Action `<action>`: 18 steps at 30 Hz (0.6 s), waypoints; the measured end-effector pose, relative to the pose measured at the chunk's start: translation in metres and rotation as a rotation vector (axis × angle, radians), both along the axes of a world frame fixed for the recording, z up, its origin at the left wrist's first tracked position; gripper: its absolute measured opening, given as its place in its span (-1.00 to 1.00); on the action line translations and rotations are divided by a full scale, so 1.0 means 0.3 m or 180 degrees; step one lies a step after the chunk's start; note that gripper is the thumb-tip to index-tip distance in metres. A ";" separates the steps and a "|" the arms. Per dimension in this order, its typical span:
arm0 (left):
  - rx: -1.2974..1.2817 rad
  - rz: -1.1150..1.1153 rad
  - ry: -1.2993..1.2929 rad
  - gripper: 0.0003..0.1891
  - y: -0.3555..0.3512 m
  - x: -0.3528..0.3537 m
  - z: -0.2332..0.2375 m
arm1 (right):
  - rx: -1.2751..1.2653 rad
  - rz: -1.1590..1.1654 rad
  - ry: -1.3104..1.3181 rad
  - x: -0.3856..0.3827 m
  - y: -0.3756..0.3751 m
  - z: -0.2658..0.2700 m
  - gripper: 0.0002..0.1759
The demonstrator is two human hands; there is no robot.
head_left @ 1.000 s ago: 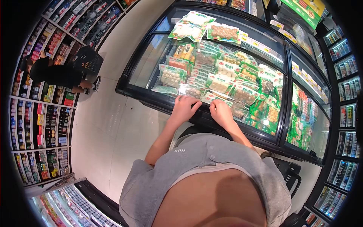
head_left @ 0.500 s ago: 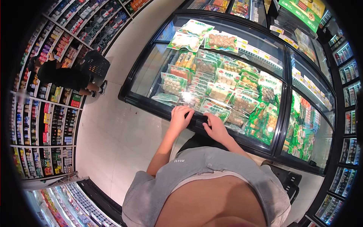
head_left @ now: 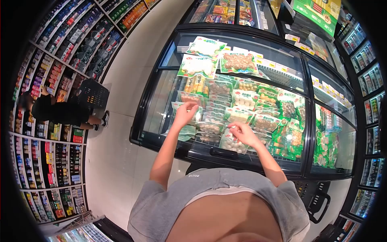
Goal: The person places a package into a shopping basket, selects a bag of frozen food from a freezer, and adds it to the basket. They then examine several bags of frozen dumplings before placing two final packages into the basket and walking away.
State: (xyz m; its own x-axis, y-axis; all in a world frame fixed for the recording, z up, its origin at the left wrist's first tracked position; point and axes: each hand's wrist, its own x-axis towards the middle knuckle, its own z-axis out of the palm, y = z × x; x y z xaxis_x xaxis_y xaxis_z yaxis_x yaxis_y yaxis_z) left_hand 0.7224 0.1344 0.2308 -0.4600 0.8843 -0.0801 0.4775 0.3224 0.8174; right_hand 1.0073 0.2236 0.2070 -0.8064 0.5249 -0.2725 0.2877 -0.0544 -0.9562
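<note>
My left hand (head_left: 185, 114), fingers loosely bent and pointing right, hovers over a bag of white balls (head_left: 176, 105) in the chest freezer (head_left: 193, 155). No item shows in it. To its right, my right hand (head_left: 245, 134) has its fingers bent but apart, over a clear-and-green bag of pale round pieces (head_left: 231, 144). Around both hands lie rows of packaged food. Just above sits a bag of white mushroom-like pieces (head_left: 244, 98), and further back a bag of brown balls (head_left: 238, 61). A black handle (head_left: 227, 152) is on the front rim, below my right hand.
To the left, a person (head_left: 58, 108) with a black shopping basket (head_left: 92, 93) stands by stocked shelves (head_left: 52, 149). Another black basket (head_left: 312, 197) is at my right side. A green box (head_left: 316, 16) rises at the back right.
Both hands have left the freezer's front rim and moved forward over the packages, spreading further apart. The view has shifted, and the front handle is now uncovered.
</note>
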 end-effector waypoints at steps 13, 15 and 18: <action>0.1090 0.0983 -0.1871 -0.59 0.420 -0.487 -0.210 | -0.1104 -0.1800 0.0410 -0.653 0.410 -0.066 -0.61; 0.1058 0.0870 -0.1973 -0.69 0.424 -0.477 -0.212 | -0.1030 -0.1958 0.0486 -0.670 0.418 -0.074 -0.68; 0.1033 0.0779 -0.2400 -0.73 0.385 -0.453 -0.194 | -0.0825 -0.2198 0.0613 -0.687 0.414 -0.092 -0.75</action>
State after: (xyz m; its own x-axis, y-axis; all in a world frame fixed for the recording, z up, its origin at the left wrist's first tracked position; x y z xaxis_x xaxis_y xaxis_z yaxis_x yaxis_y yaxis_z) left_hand 0.5866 0.2499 0.1726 -0.5664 0.7991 -0.2014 -0.2833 0.0407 0.9582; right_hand 0.8012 0.3479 0.1794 -0.3639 0.8658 -0.3435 -0.0637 -0.3910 -0.9182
